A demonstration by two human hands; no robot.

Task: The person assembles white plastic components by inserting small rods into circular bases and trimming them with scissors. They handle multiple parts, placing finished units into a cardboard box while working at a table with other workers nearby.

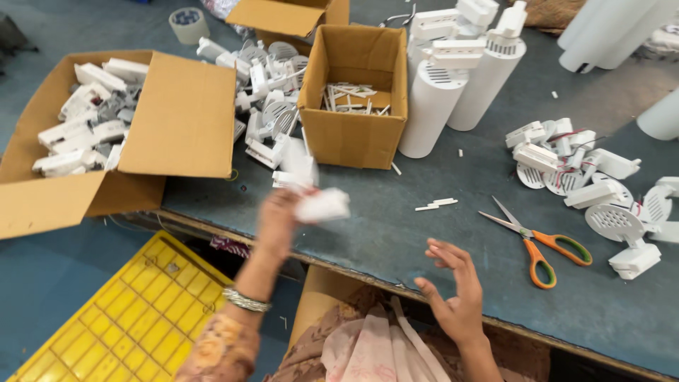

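Note:
My left hand point(279, 216) is blurred and holds a small white plastic part point(322, 205) just above the front edge of the blue-grey table point(396, 226). It hovers near a heap of white plastic parts point(272, 106) lying between two cardboard boxes. My right hand point(456, 286) is lifted at the table's front edge with its fingers spread and nothing in it. Orange-handled scissors point(541, 244) lie to the right of that hand.
A large open cardboard box point(177, 127) of white parts overhangs the table's left end. A smaller box point(353, 134) holds thin white sticks. White cylinders point(460, 85) stand behind it. More white parts point(601, 191) lie at right. A yellow crate point(134, 318) sits on the floor.

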